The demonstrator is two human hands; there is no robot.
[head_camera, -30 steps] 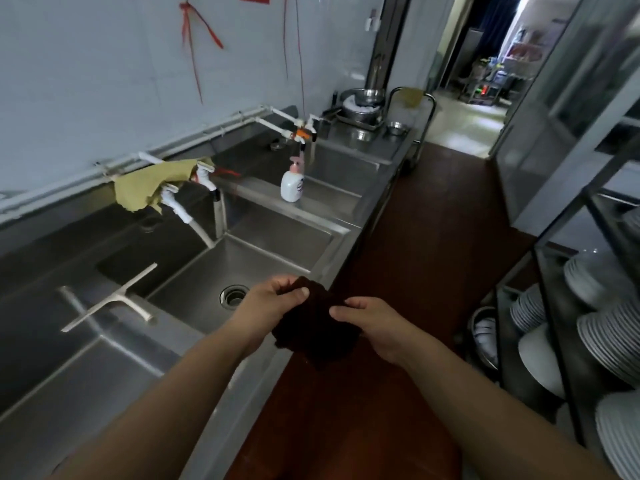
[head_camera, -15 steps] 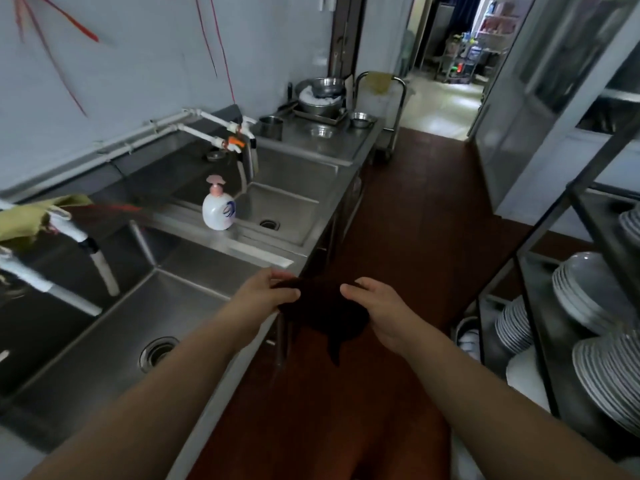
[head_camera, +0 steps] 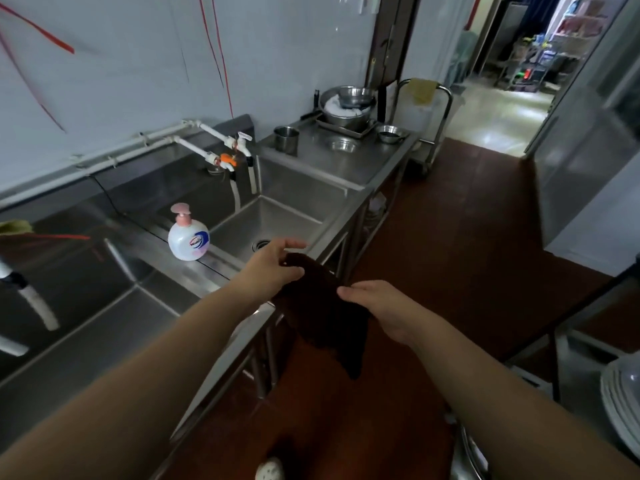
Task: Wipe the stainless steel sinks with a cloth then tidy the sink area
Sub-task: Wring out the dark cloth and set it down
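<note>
A dark brown cloth [head_camera: 325, 317] hangs between my two hands, just off the front edge of the steel sink unit. My left hand [head_camera: 273, 268] pinches its upper left corner, with the outer fingers stretched toward the far sink [head_camera: 277, 220]. My right hand [head_camera: 384, 310] grips the cloth's right edge. The near sink [head_camera: 104, 327] lies below my left forearm. A white soap bottle [head_camera: 188, 239] with a pink pump stands on the divider between the two sinks.
White taps [head_camera: 228, 157] reach over the far sink. A steel counter [head_camera: 346, 157] beyond holds a cup, small bowls and a tray with stacked basins. A trolley [head_camera: 433, 109] with a yellow cloth stands behind it. Stacked plates [head_camera: 623, 403] sit on a rack at right. Red-brown floor runs between.
The view has shifted right along the sink unit, so the far sink and soap bottle are now closer. Both hands still hold the cloth, which hangs more spread out.
</note>
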